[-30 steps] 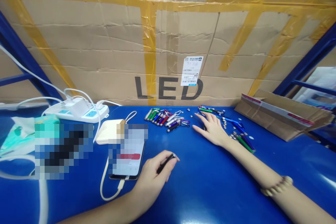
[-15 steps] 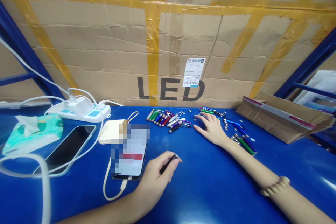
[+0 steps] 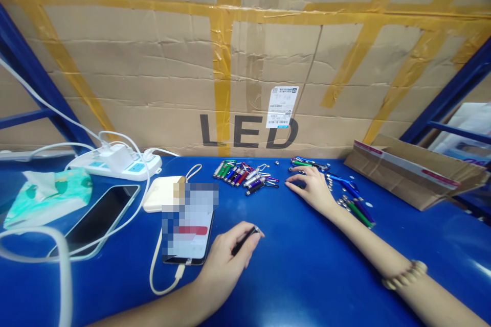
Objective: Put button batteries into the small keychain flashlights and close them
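My left hand (image 3: 233,248) is closed round a small black penlight (image 3: 245,240) with a silver end, just right of the propped phone (image 3: 192,235). At the far side of the table, my right hand (image 3: 310,186) rests low with its fingers bent and apart; I see nothing held in them. Left of it lies a row of small metal keychain flashlights (image 3: 233,173) in green, blue, red, silver, purple and black, with clips. Behind and right of it are more parts: green tubes (image 3: 358,213), blue tubes (image 3: 347,183) and small silver round pieces (image 3: 345,202).
A large taped cardboard box (image 3: 164,71) stands behind the blue table (image 3: 307,276). An open carton (image 3: 406,173) sits at right. A power strip (image 3: 141,168), tissue pack (image 3: 49,196), second phone (image 3: 99,219), cream power bank (image 3: 161,194) and white cables occupy the left.
The fingers of my right hand have bent and drawn slightly closer together, and that hand has shifted a little to the right. My left hand keeps its hold on the penlight.
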The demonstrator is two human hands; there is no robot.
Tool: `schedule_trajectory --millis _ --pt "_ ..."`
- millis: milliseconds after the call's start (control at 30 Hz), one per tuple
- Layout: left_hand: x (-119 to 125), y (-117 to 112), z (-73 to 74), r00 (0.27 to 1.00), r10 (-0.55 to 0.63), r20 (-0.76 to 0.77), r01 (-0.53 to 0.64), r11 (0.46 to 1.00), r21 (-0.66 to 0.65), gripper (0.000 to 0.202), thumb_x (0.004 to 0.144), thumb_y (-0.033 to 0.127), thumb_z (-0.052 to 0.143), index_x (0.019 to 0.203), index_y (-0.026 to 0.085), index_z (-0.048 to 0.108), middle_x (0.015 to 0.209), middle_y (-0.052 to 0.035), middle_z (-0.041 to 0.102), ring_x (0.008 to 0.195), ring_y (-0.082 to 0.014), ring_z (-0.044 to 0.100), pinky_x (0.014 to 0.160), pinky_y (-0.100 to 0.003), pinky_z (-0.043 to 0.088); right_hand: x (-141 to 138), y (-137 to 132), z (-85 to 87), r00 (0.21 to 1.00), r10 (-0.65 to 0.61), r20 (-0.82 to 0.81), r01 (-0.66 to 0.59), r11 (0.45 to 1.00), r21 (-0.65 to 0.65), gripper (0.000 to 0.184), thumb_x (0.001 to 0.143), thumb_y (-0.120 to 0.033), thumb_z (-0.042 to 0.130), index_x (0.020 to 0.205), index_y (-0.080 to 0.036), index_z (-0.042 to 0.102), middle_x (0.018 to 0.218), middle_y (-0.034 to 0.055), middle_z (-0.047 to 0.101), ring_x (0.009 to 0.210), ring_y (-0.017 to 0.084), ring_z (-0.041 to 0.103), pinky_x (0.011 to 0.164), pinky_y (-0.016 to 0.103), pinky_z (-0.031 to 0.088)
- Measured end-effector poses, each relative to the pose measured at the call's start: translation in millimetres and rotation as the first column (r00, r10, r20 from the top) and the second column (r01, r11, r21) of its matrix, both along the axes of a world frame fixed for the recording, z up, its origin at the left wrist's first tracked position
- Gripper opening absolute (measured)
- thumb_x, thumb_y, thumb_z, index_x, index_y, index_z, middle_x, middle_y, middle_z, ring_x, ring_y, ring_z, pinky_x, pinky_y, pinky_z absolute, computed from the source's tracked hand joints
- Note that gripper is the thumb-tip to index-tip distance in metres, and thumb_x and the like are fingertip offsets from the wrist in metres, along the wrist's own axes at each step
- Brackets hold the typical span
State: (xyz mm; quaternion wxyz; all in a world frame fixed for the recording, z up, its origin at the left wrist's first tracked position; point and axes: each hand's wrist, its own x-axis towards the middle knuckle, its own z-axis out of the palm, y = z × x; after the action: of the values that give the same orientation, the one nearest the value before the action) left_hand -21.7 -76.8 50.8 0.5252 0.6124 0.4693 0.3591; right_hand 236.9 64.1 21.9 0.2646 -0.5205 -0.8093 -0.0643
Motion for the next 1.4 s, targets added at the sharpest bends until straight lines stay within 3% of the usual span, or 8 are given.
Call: schedule_trajectory --millis 333,567,733,833,1133,1400 --pt "0.0 0.8 4.2 1.0 -0.002 -0.015 0.003 1.0 0.003 0.027 0.09 0.037 0.044 0.092 0.017 0.062 0.052 0.0069 0.037 0.05 -0.0107 0.037 0.05 -0.022 0.029 5.4 2.5 -3.9 0.996 0.03 -0.084 -0.029 1.0 0.01 0.026 0.082 -0.043 0.057 0.074 -0.023 0.071 0.096 0.0085 0.064 0.097 0.028 0.057 0.081 0.044 0.045" --pt "1.1 0.8 7.4 0.999 -0.005 -0.053 0.005 1.0 -0.001 0.028 0.089 0.038 0.044 0.089 0.016 0.062 0.051 0.007 0.037 0.05 -0.0112 0.038 0.051 -0.022 0.029 -15.5 -19.5 15.0 0.982 0.148 -0.119 -0.139 0.987 0.084 0.018 0.084 -0.036 0.058 0.079 -0.023 0.069 0.099 0.0073 0.064 0.099 0.025 0.055 0.085 0.044 0.044" --pt "1.1 0.2 6.7 0.997 -0.018 -0.076 0.02 1.0 0.023 0.027 0.089 0.037 0.044 0.09 0.016 0.061 0.051 0.007 0.038 0.05 -0.0113 0.04 0.051 -0.022 0.029 -50.6 -50.7 34.4 0.891 0.397 -0.222 -0.363 0.914 0.178 0.008 0.083 -0.024 0.06 0.083 -0.022 0.068 0.095 0.0067 0.065 0.094 0.022 0.057 0.085 0.042 0.044" --pt "1.2 0.8 7.2 0.997 -0.019 -0.074 0.021 0.999 0.025 0.026 0.089 0.036 0.044 0.088 0.017 0.061 0.051 0.0068 0.039 0.05 -0.0114 0.04 0.051 -0.022 0.03 -66.7 -69.5 44.9 0.824 0.47 -0.316 -0.447 0.882 0.146 0.007 0.081 -0.022 0.062 0.082 -0.022 0.069 0.093 0.0058 0.064 0.092 0.02 0.058 0.082 0.039 0.047" --pt "0.5 -0.4 7.8 0.997 -0.039 -0.066 0.042 0.998 0.055 0.024 0.089 0.034 0.043 0.084 0.017 0.058 0.052 0.0071 0.039 0.049 -0.0111 0.039 0.051 -0.022 0.03 -77.4 -90.2 53.6 0.677 0.523 -0.517 -0.621 0.783 -0.021 0.005 0.078 -0.021 0.068 0.08 -0.023 0.072 0.093 0.0051 0.064 0.091 0.019 0.058 0.081 0.036 0.048" --pt "0.1 -0.2 7.8 0.996 -0.045 -0.074 0.049 0.998 0.045 0.025 0.09 0.034 0.043 0.084 0.016 0.058 0.052 0.0067 0.04 0.05 -0.0113 0.041 0.052 -0.022 0.031 -76.0 -88.8 52.9 0.647 0.565 -0.512 -0.678 0.733 -0.049 0.007 0.079 -0.021 0.067 0.082 -0.022 0.073 0.092 0.0058 0.064 0.091 0.018 0.057 0.081 0.035 0.048"
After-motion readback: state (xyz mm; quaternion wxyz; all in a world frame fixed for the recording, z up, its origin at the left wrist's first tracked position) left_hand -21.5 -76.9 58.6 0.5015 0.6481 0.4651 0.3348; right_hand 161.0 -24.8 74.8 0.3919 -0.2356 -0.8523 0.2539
